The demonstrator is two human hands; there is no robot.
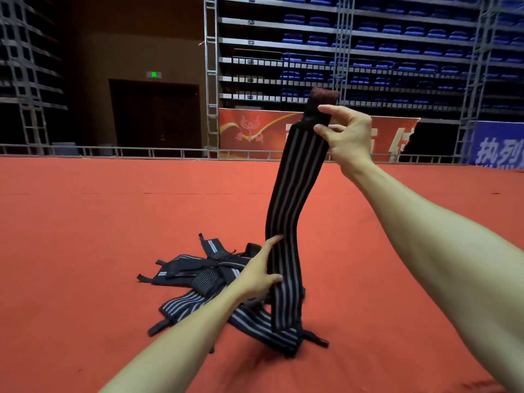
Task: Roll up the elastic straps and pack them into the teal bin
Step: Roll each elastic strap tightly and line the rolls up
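A long black elastic strap with grey stripes (295, 194) hangs upright in front of me. My right hand (344, 136) pinches its dark top end high up. My left hand (262, 269) holds the strap lower down, thumb in front and fingers behind it. The strap's lower end reaches down to a pile of several more black-and-grey straps (204, 279) lying tangled on the red cloth surface (85, 236). No teal bin is in view.
The red cloth stretches wide on all sides of the pile. Beyond its far edge runs a metal rail (113, 151), with scaffold racks of blue seats (368, 46) and red and blue banners behind it.
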